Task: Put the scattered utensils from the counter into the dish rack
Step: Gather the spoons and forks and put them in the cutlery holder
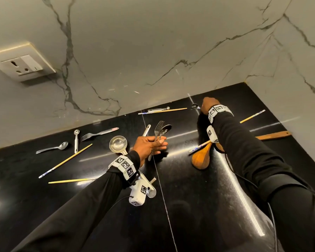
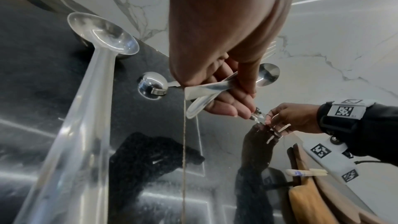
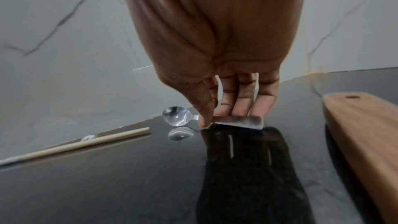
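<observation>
Your right hand [image 3: 215, 91] is down at the back of the glossy black stone counter [image 1: 198, 197], thumb and fingertips pinching the flat handle of a small round-bowled steel measuring spoon [image 3: 215, 119]. The spoon sits just clear of the surface or barely touching it; its reflection lies right under the bowl, and I cannot tell which.

Your left hand [image 1: 149, 145] hovers over the middle of the counter with its fingers curled round the handles of a steel fork [image 1: 157, 129] and a steel tablespoon [image 1: 165, 129], heads fanned up and away from you.

Around them the counter is strewn with utensils:
- a large steel measuring cup [image 1: 118, 144] just beside your left wrist
- a wooden spoon [image 1: 201, 159] under your right forearm
- a flat wooden spatula [image 1: 273, 135] to the right
- pale chopsticks with blue-patterned ends, one [image 1: 162, 111] near the back wall
- a teaspoon [image 1: 52, 148], a second fork [image 1: 98, 134] and a small measuring spoon [image 1: 76, 140] to the left

No dish rack shows in any view.

You are, I judge, in the gathering step, with most of the pieces yet to be collected. Next, lift the little spoon clear and either pass it into the left-hand bundle or keep it in the right. Its short, slick handle calls for a firm pinch. Then carry everything to the rack, wherever it stands.
</observation>
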